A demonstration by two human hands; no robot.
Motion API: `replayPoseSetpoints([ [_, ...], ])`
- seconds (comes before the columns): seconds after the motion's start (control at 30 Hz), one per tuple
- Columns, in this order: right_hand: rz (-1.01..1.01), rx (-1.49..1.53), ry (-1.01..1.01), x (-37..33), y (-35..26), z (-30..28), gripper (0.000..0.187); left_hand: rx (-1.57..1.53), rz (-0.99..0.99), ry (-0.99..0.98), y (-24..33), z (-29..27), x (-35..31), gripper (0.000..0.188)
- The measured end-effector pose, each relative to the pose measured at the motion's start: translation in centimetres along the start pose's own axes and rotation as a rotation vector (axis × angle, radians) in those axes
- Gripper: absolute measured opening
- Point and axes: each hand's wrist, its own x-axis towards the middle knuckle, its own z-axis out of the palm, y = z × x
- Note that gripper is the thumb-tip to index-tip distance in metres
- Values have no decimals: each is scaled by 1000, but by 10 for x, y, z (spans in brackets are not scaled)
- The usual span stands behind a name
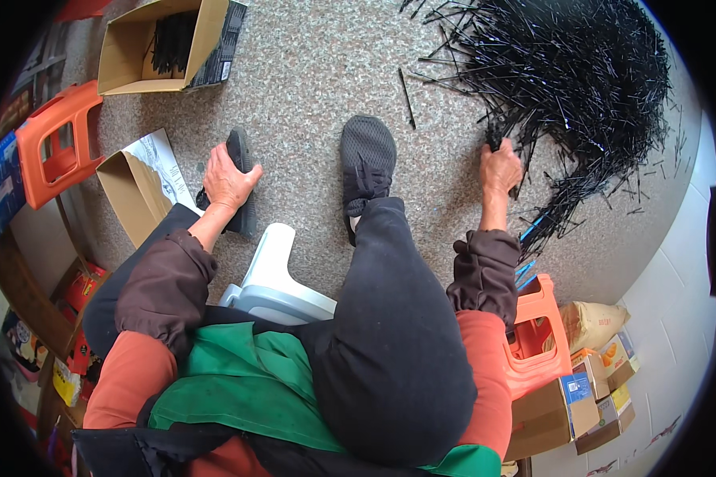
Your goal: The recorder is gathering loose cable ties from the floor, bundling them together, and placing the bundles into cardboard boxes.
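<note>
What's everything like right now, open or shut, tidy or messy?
Upper cardboard box: open, black sticks inside
Lower cardboard box: looks open, contents hidden
Pile of sticks: loose, messy on the floor
Right hand: fingers closed on some sticks
Left hand: by the left shoe, grip unclear
Right shoe: worn

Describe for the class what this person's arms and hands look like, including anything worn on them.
The left hand and the right hand are bare, without gloves. Loose, dark brown sleeve covers, gathered at the ends, sit below orange-red sleeves.
</note>
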Motion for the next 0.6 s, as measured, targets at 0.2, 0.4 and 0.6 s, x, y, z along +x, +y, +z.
replayPoseSetpoints([
  [0.2, -2, 146, -247, -47, 1, -5, 27, -5, -13, -16, 1, -3, 0, 68],
  [0.4, 291, 774, -231, -75, 52, 5, 15, -8, 12, -1, -2, -1, 0, 68],
  [0.6, 391, 800, -160, -87, 52, 15, 17, 6, 1, -3, -4, 1, 0, 68],
])
